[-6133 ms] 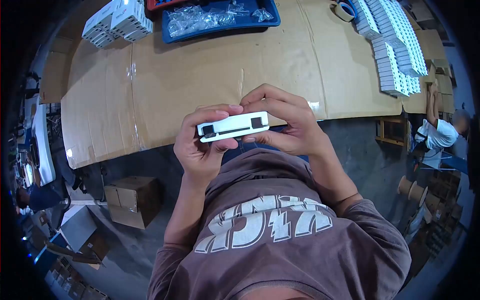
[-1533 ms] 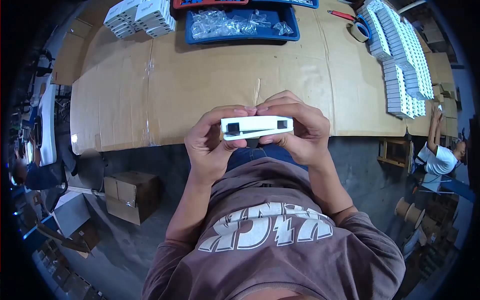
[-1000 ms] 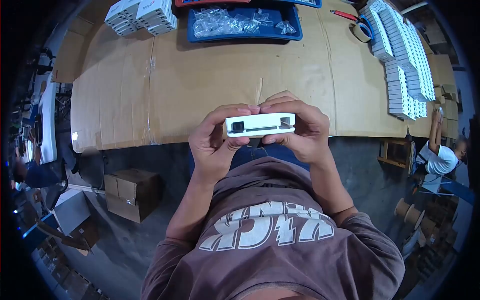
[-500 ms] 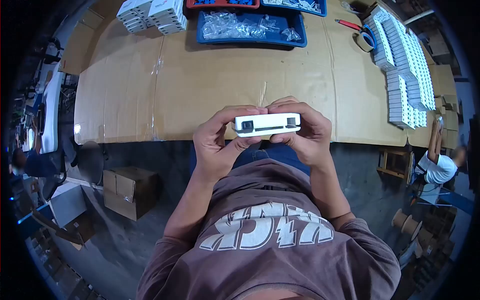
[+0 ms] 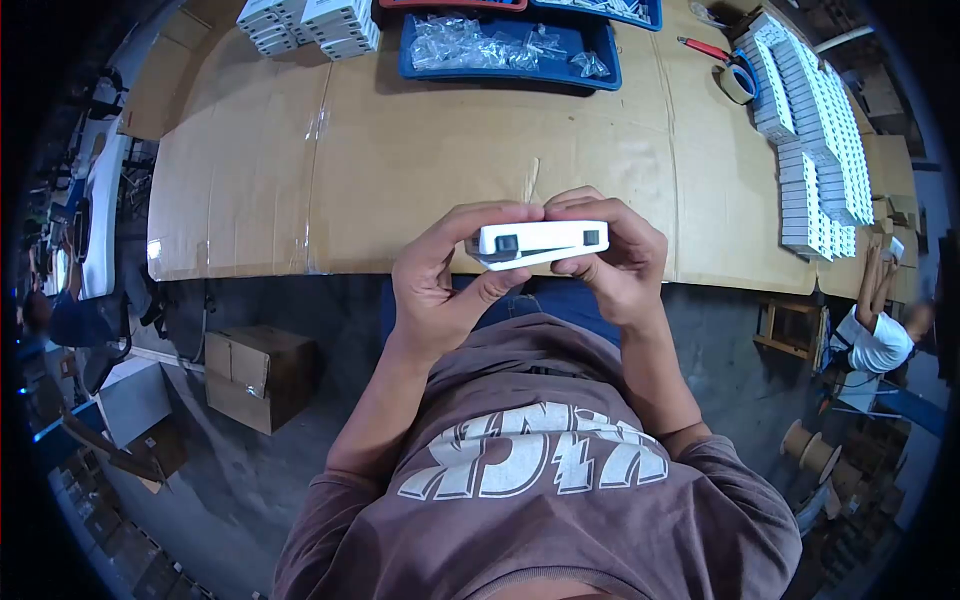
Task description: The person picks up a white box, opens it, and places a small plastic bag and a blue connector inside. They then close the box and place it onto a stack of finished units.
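Observation:
A flat white plastic case [image 5: 545,238] is held edge-on above the table's front edge. Two dark square openings show on its near side, with a dark gap running between its upper and lower halves. My left hand [image 5: 445,270] grips its left end, thumb below and fingers on top. At the right end, my right hand [image 5: 620,260] holds it in the same way. The fingertips of both hands nearly meet along the top edge.
A blue tray [image 5: 510,80] of clear plastic bags lies at the back of the cardboard-covered table [image 5: 400,170]. White boxes [image 5: 340,25] stand back left, stacked white pieces [image 5: 820,150] at right, near tape [image 5: 737,84]. A person [image 5: 880,335] sits far right; a carton [image 5: 255,375] is on the floor.
The white case has tilted, its right end slightly higher, and the gap between its halves now slants and looks wider toward the left. Both hands keep their hold.

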The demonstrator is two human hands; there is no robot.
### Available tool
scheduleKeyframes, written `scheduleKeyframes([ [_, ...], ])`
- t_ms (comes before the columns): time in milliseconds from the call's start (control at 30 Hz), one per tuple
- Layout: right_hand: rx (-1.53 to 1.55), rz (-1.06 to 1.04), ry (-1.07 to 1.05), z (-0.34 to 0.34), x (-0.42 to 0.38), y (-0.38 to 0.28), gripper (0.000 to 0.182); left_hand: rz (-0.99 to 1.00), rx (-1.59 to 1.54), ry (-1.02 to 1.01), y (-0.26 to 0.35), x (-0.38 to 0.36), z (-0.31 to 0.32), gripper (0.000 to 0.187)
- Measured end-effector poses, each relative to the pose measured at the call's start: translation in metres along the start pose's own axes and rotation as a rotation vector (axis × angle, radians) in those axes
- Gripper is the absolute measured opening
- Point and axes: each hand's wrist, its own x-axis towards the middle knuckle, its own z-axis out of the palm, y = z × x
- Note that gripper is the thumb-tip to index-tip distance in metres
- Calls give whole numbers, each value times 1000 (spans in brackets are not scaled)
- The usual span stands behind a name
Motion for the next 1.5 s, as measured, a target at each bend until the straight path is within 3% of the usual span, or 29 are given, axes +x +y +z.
scheduleKeyframes([
  [67, 127, 79, 28, -1, -2, 1, 38, -21, -132, 79, 7, 3, 9, 57],
  [100, 196, 117, 27, -4, -2, 4, 38, -42, -135, 39, 7, 6, 5, 68],
  [200, 364, 196, 6, -6, -2, 9, 38, 37, 50, -120, -11, 3, -12, 76],
  [267, 526, 220, 8, 3, 1, 10, 39, 94, 93, -111, -11, 2, -7, 63],
  [333, 303, 173, 21, 2, 3, 8, 46, 163, 163, -82, -10, 4, -5, 56],
  [433, 24, 81, 24, 2, 7, 7, 55, 61, 123, 10, -3, 2, -1, 44],
  [533, -166, -40, 16, 7, 10, -1, 61, -79, 154, -35, 6, -4, -2, 41],
  [700, -138, -107, -18, 8, 10, 0, 46, -2, 259, -101, 1, -9, -3, 42],
  [800, -197, -96, -49, 8, 11, -1, 47, -18, 231, -76, -2, -11, -4, 43],
  [900, -71, -24, 89, 25, 16, -7, 45, -101, 87, 75, -5, -18, -1, 45],
  [1033, 212, 298, 52, 13, 8, -10, 38, -150, -247, 208, -12, -20, 2, 60],
  [1100, 214, 223, 42, 15, 8, -8, 38, -203, -324, 210, -12, -25, -1, 64],
  [1267, 154, 94, -33, 21, 7, -7, 42, -27, -390, 132, -24, -26, -6, 62],
  [1433, 124, 55, -8, 28, 9, -16, 39, -10, -421, 117, -18, -19, -6, 55],
  [1500, 108, 55, -11, 28, 9, -15, 38, -1, -365, 110, -20, -23, -8, 60],
])
